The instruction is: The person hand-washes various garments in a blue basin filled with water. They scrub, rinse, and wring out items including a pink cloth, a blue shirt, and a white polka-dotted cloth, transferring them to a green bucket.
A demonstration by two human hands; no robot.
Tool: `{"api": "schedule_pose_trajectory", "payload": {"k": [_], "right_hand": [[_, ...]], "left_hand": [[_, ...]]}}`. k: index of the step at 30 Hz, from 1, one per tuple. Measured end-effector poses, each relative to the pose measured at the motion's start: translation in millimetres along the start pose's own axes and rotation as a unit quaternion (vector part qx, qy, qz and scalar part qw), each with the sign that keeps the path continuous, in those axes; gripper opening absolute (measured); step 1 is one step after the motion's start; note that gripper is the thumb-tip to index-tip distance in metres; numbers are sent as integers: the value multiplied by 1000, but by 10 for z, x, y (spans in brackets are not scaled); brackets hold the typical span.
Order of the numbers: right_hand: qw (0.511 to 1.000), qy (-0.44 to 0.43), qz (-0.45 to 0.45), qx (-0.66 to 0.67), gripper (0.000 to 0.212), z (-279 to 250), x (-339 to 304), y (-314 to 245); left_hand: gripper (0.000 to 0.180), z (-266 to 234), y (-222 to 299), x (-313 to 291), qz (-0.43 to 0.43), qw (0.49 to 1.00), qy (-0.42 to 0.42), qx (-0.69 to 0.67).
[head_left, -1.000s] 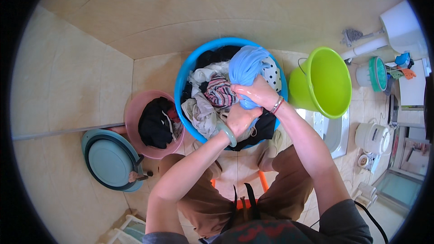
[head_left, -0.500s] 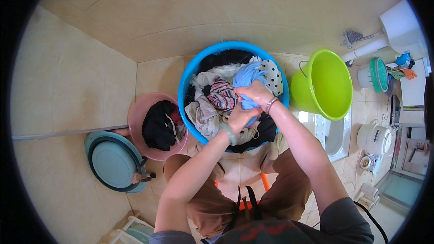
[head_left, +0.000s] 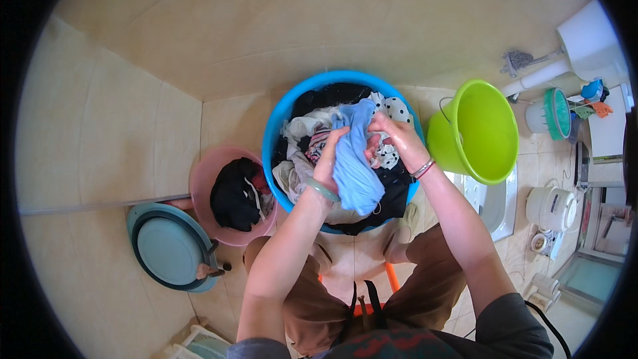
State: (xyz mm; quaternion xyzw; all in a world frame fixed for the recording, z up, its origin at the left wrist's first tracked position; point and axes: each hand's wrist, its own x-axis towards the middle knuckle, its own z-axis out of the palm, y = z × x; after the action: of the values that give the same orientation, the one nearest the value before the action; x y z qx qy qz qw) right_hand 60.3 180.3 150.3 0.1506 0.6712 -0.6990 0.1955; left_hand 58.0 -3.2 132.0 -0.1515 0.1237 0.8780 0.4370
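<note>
On my feed the tub [head_left: 268,149] stands near the floor's [head_left: 232,119] far edge, clothes [head_left: 307,123] inside, the cloth [head_left: 355,173] above them between left hand [head_left: 327,159] and right hand [head_left: 407,141]. Left of the tub I have a basin [head_left: 202,193], then a washbowl [head_left: 169,246]; right, the bucket [head_left: 488,133], a squat toilet [head_left: 495,206] by its near side.

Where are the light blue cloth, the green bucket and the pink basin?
Light blue cloth [head_left: 355,164], head view: its middle.
Green bucket [head_left: 480,131], head view: its inner wall.
Pink basin [head_left: 202,187], head view: its left inner wall.
</note>
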Motion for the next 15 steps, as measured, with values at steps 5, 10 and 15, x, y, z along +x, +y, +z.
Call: {"api": "schedule_pose_trajectory", "payload": {"k": [5,10,15], "right_hand": [[948,-67,62,304,82,37,58,243],[848,-206,78,482,76,179,108,10],[954,-58,-105,275,55,171,205,-99]], "left_hand": [[49,170,-18,-41,-55,976,-127,-170],[61,99,-203,7,-84,969,-178,-147],[65,296,-257,-77,-44,994,35,96]]}}
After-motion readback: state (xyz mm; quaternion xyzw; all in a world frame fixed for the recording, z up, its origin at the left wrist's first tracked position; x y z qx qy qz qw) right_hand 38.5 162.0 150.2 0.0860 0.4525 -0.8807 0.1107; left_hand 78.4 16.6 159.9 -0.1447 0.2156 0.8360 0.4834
